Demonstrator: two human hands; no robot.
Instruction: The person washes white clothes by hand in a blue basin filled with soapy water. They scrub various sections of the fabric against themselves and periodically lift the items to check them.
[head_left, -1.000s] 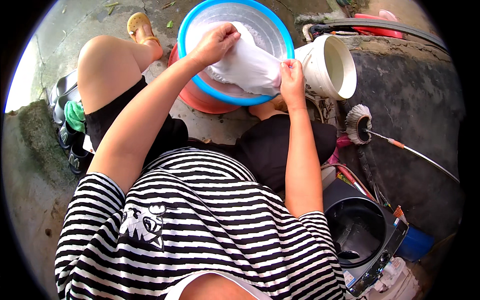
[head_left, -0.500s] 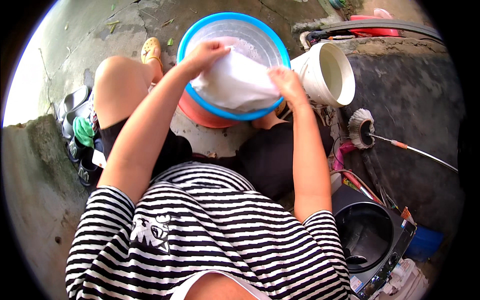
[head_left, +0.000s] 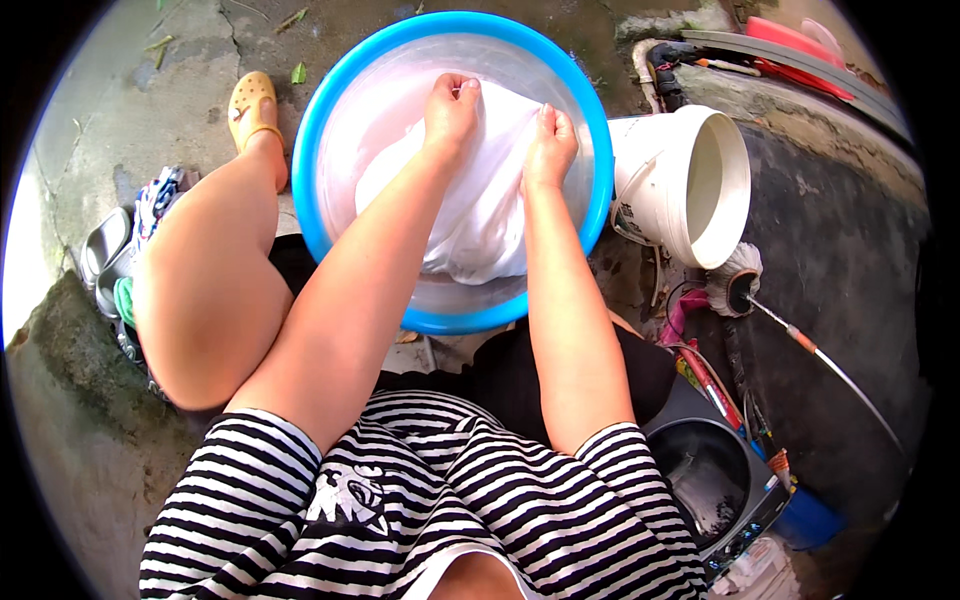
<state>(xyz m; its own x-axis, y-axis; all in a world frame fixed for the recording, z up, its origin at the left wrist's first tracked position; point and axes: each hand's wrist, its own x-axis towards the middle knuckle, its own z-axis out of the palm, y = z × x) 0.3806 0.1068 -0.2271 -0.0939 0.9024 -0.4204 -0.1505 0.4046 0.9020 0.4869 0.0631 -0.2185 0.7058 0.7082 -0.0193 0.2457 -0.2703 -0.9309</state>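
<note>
A white cloth (head_left: 480,215) hangs from both my hands into a round basin (head_left: 322,90) with a bright blue rim. Its upper edge is stretched between my fists, and the lower part lies bunched inside the basin. My left hand (head_left: 452,115) pinches the cloth with thumb and fingers closed. A little to its right, my right hand (head_left: 550,150) grips the same edge, fingers curled in. Cloudy, pale water (head_left: 365,150) shows at the basin's left side. What kind of cloth it is I cannot make out.
Right of the basin stands a white bucket (head_left: 660,185) with liquid in it. A long-handled round brush (head_left: 738,283) leans near it. A black appliance (head_left: 700,480) is at the lower right. On my left are grey slippers (head_left: 105,245); my foot wears a yellow clog (head_left: 254,108).
My view has shifted, and the basin looks larger and nearer. My hands have come closer together, and the cloth hangs down from them instead of being spread sideways.
</note>
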